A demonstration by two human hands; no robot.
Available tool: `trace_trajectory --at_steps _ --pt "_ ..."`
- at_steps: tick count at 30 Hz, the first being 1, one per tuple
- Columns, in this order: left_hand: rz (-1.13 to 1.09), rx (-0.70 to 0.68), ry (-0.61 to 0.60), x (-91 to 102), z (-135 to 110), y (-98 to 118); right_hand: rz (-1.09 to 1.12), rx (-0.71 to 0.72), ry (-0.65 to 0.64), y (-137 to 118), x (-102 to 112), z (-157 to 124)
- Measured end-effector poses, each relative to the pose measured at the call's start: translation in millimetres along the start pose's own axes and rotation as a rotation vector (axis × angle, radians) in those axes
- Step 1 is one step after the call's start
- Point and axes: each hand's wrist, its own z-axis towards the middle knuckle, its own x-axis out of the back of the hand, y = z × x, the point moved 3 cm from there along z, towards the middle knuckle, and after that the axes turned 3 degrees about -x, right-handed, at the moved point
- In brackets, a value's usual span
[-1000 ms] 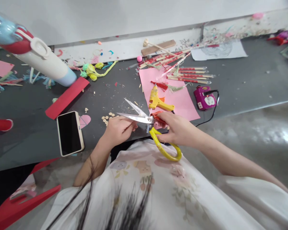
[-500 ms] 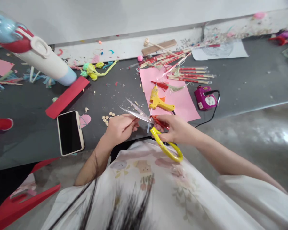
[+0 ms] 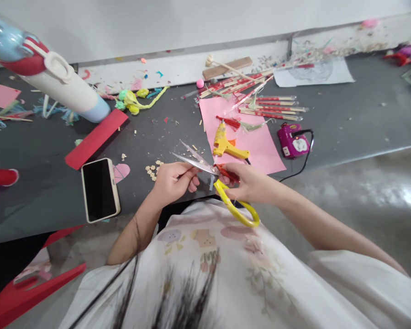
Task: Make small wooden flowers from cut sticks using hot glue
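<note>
My right hand (image 3: pixel 251 185) grips a pair of scissors (image 3: pixel 205 170) with red and yellow handles; the yellow loop hangs below my palm. The steel blades point left and stand slightly apart. My left hand (image 3: pixel 174 181) is closed in a pinch right at the blades, holding something small I cannot make out. Both hands hover at the near edge of the dark table (image 3: pixel 356 123), above my white flowered shirt.
A yellow glue gun (image 3: pixel 226 144) lies on pink paper (image 3: pixel 260 146) just beyond the scissors. A phone (image 3: pixel 99 189) lies to the left, with a red paper strip (image 3: pixel 96 139) and a white bottle (image 3: pixel 61 87). Wrapped sticks (image 3: pixel 270 105) and a purple device (image 3: pixel 292 141) sit at right.
The scissor blades have narrowed from wide apart to nearly together. My right hand shifted slightly down and left; my left hand stayed pinched at the blades.
</note>
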Motion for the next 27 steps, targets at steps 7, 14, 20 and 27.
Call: trace_trajectory --at_steps 7,14,20,27 --pt "-0.416 0.168 -0.034 -8.3 -4 -15 -0.195 0.059 0.134 -10 4 -8" --pt "-0.823 0.257 -0.228 -13.5 -4 -13 -0.217 0.192 0.139 -17 7 -11" --pt "-0.861 0.314 -0.257 -17.4 -5 -12 -0.140 0.232 0.097 -19 9 -13" --pt "-0.879 0.307 -0.239 -17.5 -3 -13 -0.134 0.154 0.029 -21 11 -13"
